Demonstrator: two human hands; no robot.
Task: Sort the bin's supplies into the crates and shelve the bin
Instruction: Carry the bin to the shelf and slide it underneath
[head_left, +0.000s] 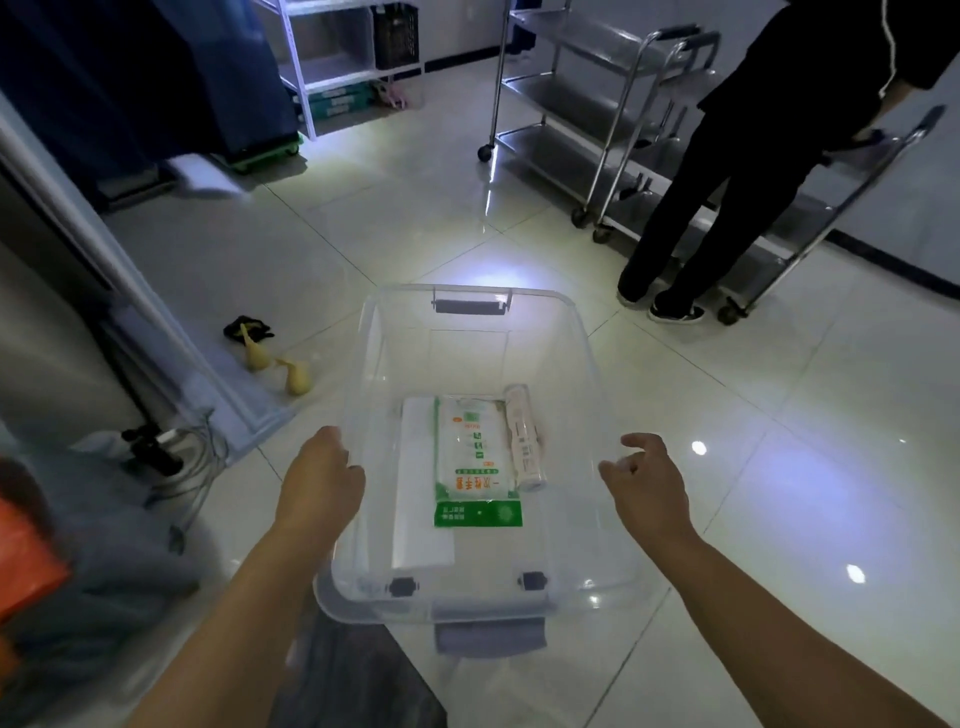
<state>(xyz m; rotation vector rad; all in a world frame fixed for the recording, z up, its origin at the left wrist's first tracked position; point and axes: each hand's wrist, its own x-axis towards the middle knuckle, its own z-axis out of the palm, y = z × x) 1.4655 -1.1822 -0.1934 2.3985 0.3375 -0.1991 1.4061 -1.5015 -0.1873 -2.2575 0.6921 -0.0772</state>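
Clear plastic bin (470, 457) sits low in front of the person, above the pale tiled floor (779, 467); whether it rests on the floor or is being carried cannot be told. Grey latch handle at its far rim, another at the near rim.

Left hand (319, 478) is at the bin's left rim — fingers curled over the edge, gripping it. Right hand (647, 480) is at the right rim, fingers loosely bent and spread; it holds nothing, and whether it touches the wall is unclear.

Inside the bin, toward the near half of its bottom:
- a green-and-white printed packet (475, 462) lying flat, near the middle
- a white flat sheet or bag (418, 519) beneath and left of the packet, reaching toward the near left corner
- a pale wrapped roll (525, 436) lying along the packet's right edge, just beside it

Off the bin's left side, on the floor: two yellowish objects (275, 366) and a small dark item, near a pale door frame. Cables (176, 457) lie farther toward the near left.

Far right — a second person (769, 145) in dark clothes stands at steel wheeled carts (587, 119). White shelving (332, 57) at the far left, a dark crate (397, 34) on it.
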